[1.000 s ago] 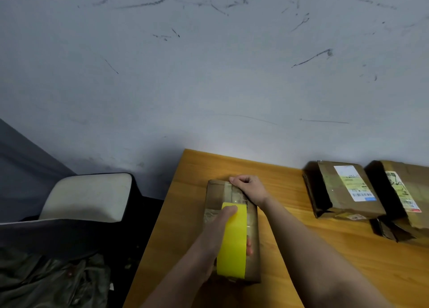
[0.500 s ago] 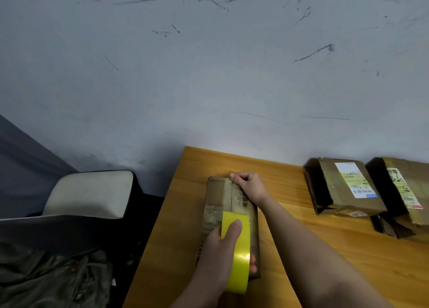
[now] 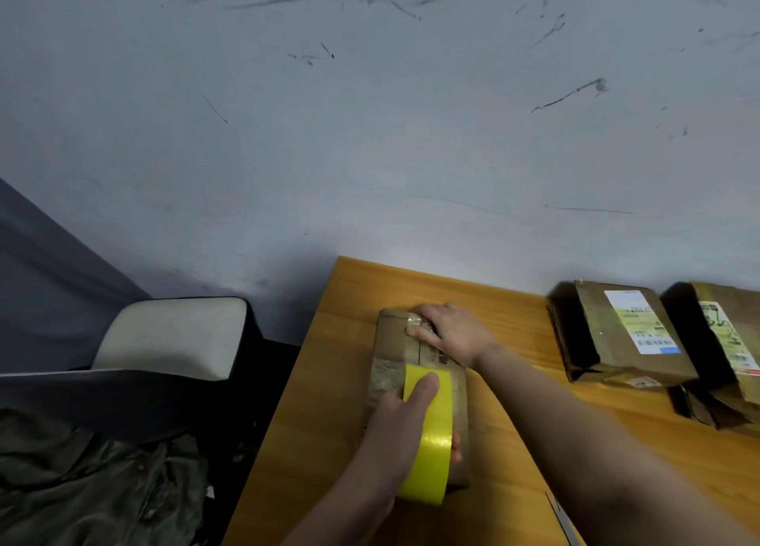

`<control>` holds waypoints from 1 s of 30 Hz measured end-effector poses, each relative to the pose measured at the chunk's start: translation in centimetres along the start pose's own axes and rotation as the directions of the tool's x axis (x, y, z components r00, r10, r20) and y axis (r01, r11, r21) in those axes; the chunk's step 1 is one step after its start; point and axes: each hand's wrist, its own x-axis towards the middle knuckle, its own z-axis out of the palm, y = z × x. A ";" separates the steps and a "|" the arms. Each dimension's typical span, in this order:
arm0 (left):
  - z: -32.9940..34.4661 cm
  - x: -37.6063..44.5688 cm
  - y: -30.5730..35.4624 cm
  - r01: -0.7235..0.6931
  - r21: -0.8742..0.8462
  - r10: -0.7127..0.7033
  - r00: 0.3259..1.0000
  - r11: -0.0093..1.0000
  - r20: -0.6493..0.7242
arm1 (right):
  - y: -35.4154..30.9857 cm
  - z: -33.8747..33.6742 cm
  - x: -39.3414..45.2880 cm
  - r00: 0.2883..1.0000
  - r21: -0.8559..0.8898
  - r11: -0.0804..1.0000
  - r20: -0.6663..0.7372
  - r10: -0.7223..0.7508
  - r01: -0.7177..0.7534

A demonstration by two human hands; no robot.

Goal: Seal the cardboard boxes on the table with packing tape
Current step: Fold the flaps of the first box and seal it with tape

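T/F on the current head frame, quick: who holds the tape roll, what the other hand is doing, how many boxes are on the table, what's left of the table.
1. The left hand grips the yellow tape roll. True.
2. The right hand is lifted clear of the box. False: it rests on the far end of the box being taped.
3. Two more cardboard boxes, labelled box and edge box, sit to the right on the table. True.
4. The tape roll lies on the bare tabletop beside the box. False: it is held over the box's near end.
5. A red stool stands left of the table. False: the seat there has a pale cushion on a dark frame.
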 end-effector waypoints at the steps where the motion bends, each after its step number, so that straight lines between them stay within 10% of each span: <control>1: 0.0 0.1 0.0 0.003 0.006 -0.003 1.000 1.000 -0.003 | -0.4 0.0 -0.1 1.000 -0.086 0.996 -0.011 0.026 -0.027; 5: -0.1 0.1 0.2 0.016 0.001 -0.016 1.000 1.000 0.007 | -1.7 1.1 -1.8 0.970 -0.102 0.986 -0.218 0.110 -0.134; 13: 0.1 0.0 0.5 0.023 -0.002 -0.023 0.998 1.000 0.053 | -2.1 1.3 -3.3 0.947 0.071 0.967 -0.196 0.254 -0.245; 18: -0.3 -0.2 0.4 0.037 0.005 -0.037 0.996 0.999 0.081 | -4.5 3.0 -11.5 0.623 0.730 0.652 -0.417 0.662 -0.205; 23: -0.6 0.3 -0.1 0.022 -0.001 -0.022 0.998 1.000 0.066 | -9.5 6.1 -20.0 0.924 0.433 0.840 -0.038 0.380 -0.328; 30: -0.3 0.8 -0.5 0.125 -0.148 -0.117 0.991 0.981 0.066 | -10.5 6.8 -17.8 0.897 0.303 0.863 -0.056 0.439 -0.404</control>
